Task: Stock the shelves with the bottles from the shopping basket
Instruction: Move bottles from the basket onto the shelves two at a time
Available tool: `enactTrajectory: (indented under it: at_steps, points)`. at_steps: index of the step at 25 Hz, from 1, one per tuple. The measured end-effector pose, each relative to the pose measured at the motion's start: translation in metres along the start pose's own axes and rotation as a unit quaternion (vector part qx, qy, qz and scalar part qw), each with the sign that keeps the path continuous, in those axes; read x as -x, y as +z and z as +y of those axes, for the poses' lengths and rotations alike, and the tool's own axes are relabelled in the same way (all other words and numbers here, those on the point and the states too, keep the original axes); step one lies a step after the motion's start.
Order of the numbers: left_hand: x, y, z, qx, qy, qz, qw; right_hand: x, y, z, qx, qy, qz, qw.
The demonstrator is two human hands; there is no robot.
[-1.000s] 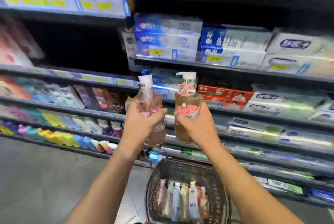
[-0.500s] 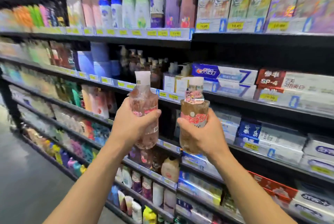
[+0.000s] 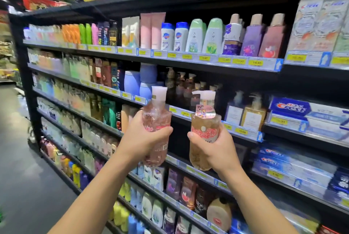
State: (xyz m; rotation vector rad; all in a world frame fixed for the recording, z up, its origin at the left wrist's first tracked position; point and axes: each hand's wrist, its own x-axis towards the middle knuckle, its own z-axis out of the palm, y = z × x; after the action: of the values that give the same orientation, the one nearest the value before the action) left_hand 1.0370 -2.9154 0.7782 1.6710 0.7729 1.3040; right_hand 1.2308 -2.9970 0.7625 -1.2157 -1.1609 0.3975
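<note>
My left hand (image 3: 140,140) grips a clear pink pump bottle (image 3: 156,118) with a white cap, held upright. My right hand (image 3: 217,151) grips an amber pump bottle (image 3: 204,120) with a rose label and a white pump. Both bottles are raised side by side in front of the black shelf (image 3: 188,113) that carries dark pump bottles (image 3: 181,87) of a similar shape. The shopping basket is out of view.
Black store shelving (image 3: 188,63) runs from far left to right, packed with shampoo bottles, refill pouches and blue jars (image 3: 132,80). Toothpaste boxes (image 3: 294,109) fill the shelves on the right. Yellow price tags line each shelf edge. The grey aisle floor (image 3: 22,177) lies at the left.
The view has risen from the basket and the low shelves to the upper shelves. Both hands have lifted with their bottles and keep the same grip.
</note>
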Motion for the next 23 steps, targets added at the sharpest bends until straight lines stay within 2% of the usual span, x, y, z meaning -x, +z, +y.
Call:
enactTrajectory:
  at_steps: [5, 10, 18, 23]
  points:
    - [-0.048, -0.065, -0.013, 0.010, 0.017, -0.020, 1.000, -0.032, 0.084, 0.005, -0.003, -0.007, 0.007, 1.000]
    - [-0.103, -0.100, -0.040, 0.018, 0.019, -0.032, 0.999, -0.076, 0.132, 0.016, 0.001, -0.007, 0.022, 1.000]
    - [-0.203, -0.097, -0.086, 0.020, 0.039, -0.052, 0.998, -0.162, 0.164, 0.065, 0.030, -0.014, 0.037, 0.999]
    - [-0.271, -0.079, -0.114, 0.004, 0.067, -0.069, 0.995, -0.213, 0.168, 0.098, 0.049, -0.028, 0.074, 0.996]
